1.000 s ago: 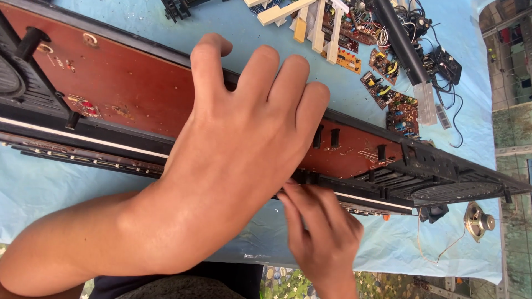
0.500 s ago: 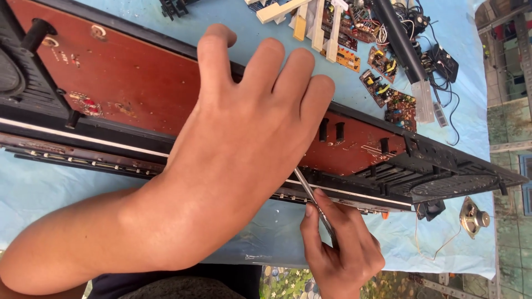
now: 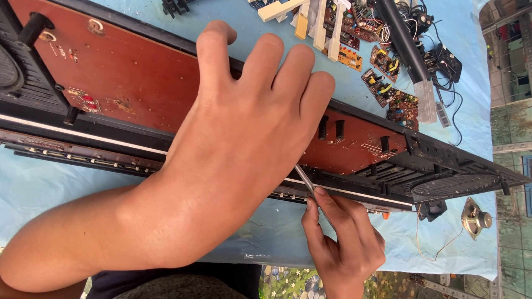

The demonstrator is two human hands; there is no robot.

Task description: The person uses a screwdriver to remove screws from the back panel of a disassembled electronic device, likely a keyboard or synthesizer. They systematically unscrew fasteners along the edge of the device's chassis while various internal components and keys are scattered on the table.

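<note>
A person's left hand (image 3: 244,149) lies spread, fingers open, flat on a long red-brown panel (image 3: 127,83) set across the blue-covered counter (image 3: 44,188). The right hand (image 3: 341,243) pinches a thin metal tool (image 3: 303,178), seemingly a screwdriver, tip at the panel's near edge. Circuit boards (image 3: 388,83) lie beyond the panel.

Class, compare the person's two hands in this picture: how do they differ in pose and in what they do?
The left hand lies flat, fingers spread, on the long reddish-brown board; the right hand is curled, pinching a thin metal tool. The left hand holds nothing; the right grips. Both are bare.
</note>
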